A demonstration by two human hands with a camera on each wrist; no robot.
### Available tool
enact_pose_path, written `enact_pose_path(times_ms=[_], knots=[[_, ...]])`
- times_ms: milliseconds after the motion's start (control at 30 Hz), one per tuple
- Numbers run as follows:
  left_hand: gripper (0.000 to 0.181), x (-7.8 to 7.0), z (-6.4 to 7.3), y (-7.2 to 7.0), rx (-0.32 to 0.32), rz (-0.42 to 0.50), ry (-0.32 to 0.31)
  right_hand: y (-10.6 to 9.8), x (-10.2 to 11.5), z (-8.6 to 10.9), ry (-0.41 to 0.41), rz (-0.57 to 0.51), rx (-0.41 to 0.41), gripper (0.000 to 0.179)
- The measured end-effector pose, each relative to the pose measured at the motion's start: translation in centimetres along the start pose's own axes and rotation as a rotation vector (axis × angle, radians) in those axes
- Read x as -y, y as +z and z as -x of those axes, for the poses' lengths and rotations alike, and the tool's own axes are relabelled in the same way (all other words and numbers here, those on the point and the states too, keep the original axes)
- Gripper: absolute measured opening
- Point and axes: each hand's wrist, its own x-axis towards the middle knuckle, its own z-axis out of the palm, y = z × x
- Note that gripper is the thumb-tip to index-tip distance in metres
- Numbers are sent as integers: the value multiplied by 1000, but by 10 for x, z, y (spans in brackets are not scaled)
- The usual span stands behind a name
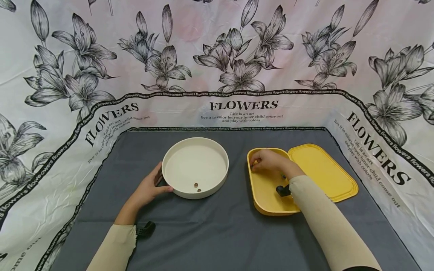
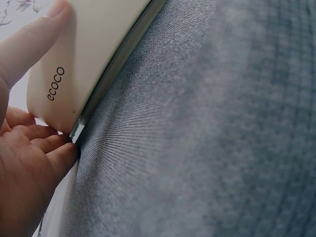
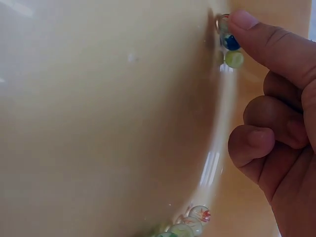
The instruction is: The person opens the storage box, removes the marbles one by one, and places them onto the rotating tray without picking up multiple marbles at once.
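A round cream dish stands on the left side of the cloth, with two small round marbles inside near its front edge. My left hand holds its left side, thumb on the front wall; in the left wrist view the fingers curl against the lower edge. My right hand reaches inside the yellow box. There its thumb and a hidden index finger pinch a clear marble against the corner. A blue marble and a yellow-green marble lie just below.
Several more marbles gather along another part of the box wall. The yellow lid lies flat at the box's right, close against it. Grey cloth covers the table, with a flower-printed white sheet around its back and sides.
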Motion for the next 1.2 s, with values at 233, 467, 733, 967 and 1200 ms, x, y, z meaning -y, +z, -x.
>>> enact_pose_path(times_ms=[233,467,733,967,1200], knots=[[119,0,0,0,-4,-6,-3,4,1,-1,10,-13,25,8],[120,0,1,-2,0,-8,-11,9,2,0,26,13,29,7],[117,1,2,-1,1,2,11,4,3,3,21,-21,-10,8],[117,0,1,0,-1,3,14,-9,11,10,62,-13,-65,9],[118,-1,-1,-1,2,-1,12,-22,21,16,71,-70,-114,11]])
